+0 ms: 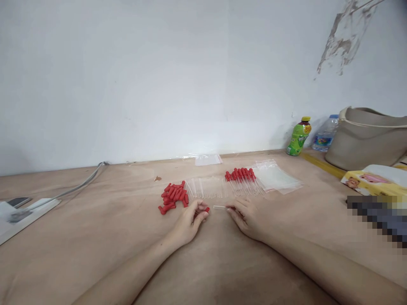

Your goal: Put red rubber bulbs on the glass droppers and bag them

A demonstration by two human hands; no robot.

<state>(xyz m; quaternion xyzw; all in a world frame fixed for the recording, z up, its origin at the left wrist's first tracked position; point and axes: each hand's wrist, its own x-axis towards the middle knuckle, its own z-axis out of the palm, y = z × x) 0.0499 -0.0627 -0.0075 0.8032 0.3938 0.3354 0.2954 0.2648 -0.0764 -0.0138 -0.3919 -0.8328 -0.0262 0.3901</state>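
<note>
Mid-frame, left hand (190, 221) pinches a red bulb (207, 209), right hand (247, 217) a clear tube (219, 207); a skewed push could snap the tube.

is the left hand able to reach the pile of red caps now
Probably yes: the pile of red caps lies on the table just beyond the left hand, nothing between, though that hand pinches a single cap. The right hand holds a glass tube.

Left hand (190, 221): mine, resting on its edge, fingers curled, thumb and fingertips pinched together.
Right hand (246, 217): palm down, fingertips pinched, pointing toward my left hand, close but apart.
Forearms: bare, laid flat, angling inward.
</note>
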